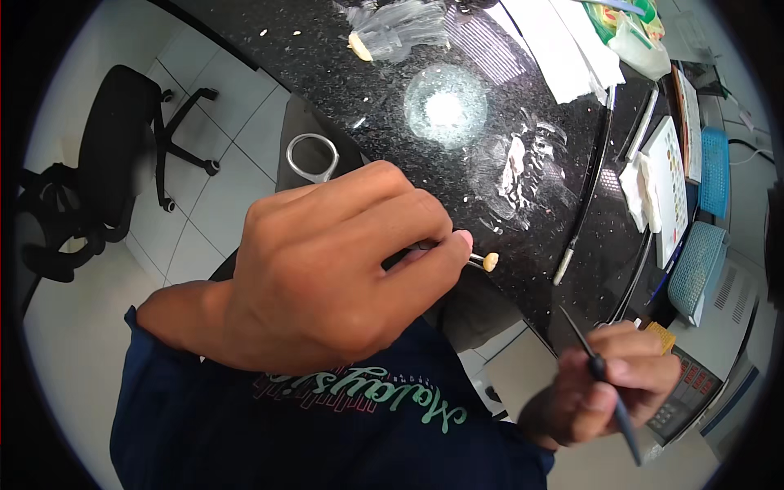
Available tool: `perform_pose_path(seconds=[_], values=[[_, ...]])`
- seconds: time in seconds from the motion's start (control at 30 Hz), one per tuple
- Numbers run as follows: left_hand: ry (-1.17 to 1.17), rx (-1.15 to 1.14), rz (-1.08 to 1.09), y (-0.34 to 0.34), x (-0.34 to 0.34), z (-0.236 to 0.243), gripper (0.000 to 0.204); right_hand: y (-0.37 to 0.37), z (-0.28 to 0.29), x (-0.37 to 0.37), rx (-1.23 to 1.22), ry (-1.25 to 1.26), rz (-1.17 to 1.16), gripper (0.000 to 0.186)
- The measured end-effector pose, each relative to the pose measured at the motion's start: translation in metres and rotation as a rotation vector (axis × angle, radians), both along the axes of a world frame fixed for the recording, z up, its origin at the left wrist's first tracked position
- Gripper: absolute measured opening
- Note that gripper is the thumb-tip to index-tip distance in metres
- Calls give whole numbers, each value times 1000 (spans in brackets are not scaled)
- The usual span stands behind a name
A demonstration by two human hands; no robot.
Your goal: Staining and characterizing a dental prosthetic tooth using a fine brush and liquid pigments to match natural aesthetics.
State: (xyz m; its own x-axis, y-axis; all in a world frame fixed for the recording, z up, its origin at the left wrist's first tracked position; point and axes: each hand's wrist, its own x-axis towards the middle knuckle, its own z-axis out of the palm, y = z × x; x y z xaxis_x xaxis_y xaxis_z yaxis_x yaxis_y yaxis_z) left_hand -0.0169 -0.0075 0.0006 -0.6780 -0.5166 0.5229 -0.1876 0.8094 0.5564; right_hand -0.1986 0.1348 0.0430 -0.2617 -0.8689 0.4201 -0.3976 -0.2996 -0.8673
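My left hand [343, 261] is closed around ring-handled forceps [313, 157]. One ring sticks out above my knuckles, and most of the shaft is hidden inside the fist. At the forceps' tip, past my thumb and finger, sits a small yellowish tooth crown [490, 261]. Lower right, my right hand [625, 380] pinches a slim dark fine-tipped brush [627, 429]. Its thin point slants up and left, below and right of the crown, apart from it. This hand is slightly blurred.
White paste smears [514, 167] mark the black speckled worktop [392, 102]. Toward the right lie a white-tipped rod [563, 265], crumpled tissue [641, 192], a white palette with colored spots [670, 184] and blue baskets [714, 171]. White paper [563, 49] lies at the back; a black office chair [122, 147] stands left.
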Motion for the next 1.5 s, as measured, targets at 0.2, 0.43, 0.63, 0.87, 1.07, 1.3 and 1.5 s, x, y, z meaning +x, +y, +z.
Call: perform_pose_path(seconds=[0.2,0.43,0.63,0.87,1.07,1.3,1.5], values=[[-5,495,-99,-10,7,14,17,1,-18,16,-21,244,18,33],[201,1465,-116,-6,8,13,10,-7,-25,26,-108,312,-110,33],[162,1937,-293,-4,8,15,21,-10,-27,32,-112,304,-130,33],[249,2224,-211,-1,1,22,20,-11,-27,36,-35,373,-143,23],[254,2219,-208,0,-1,21,21,-12,-26,32,-37,364,-94,25],[286,2156,-213,4,0,17,21,-13,-25,32,-23,342,-81,25],[273,2139,-204,3,1,18,21,-14,-25,33,-26,321,-83,24]])
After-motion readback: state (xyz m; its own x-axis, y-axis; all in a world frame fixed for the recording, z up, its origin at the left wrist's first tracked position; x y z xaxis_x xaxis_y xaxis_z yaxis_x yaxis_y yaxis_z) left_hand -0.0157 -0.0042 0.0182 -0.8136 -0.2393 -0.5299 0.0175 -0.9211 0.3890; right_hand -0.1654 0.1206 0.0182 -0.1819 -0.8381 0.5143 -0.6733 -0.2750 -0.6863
